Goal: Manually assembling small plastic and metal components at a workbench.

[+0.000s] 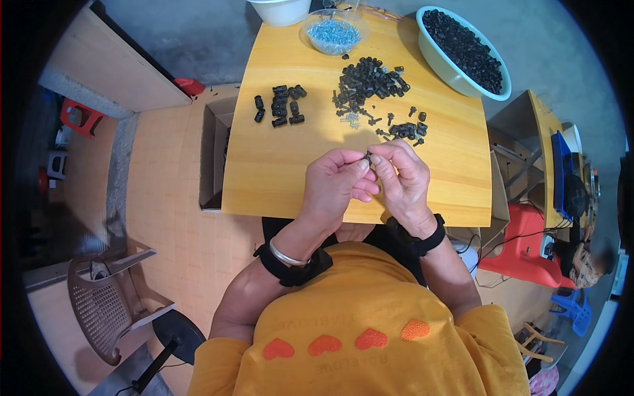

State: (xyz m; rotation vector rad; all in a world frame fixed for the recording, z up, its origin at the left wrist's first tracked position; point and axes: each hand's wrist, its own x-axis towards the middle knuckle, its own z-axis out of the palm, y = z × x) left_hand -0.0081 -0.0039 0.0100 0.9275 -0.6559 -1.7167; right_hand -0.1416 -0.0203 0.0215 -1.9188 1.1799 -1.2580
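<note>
My left hand (338,183) and my right hand (401,177) meet over the near part of the wooden table (277,175). Their thumbs and fingers pinch a small black part (368,157) between them; the fingertips cover most of it, so its exact shape is hidden. Just beyond the hands lie loose black plastic pieces with screws (400,130). Farther off is a larger heap of small black parts (370,82), with several silver screws (350,119) at its near edge. To the left, black cylindrical pieces (280,105) lie in rough rows.
At the table's far edge stand a clear bowl of bluish screws (333,34), a white tub (281,10) and a pale basin rim (505,82) around many black parts. An open cardboard box (212,158) is beside the table's left edge. A red chair (528,247) and a seated person are at right.
</note>
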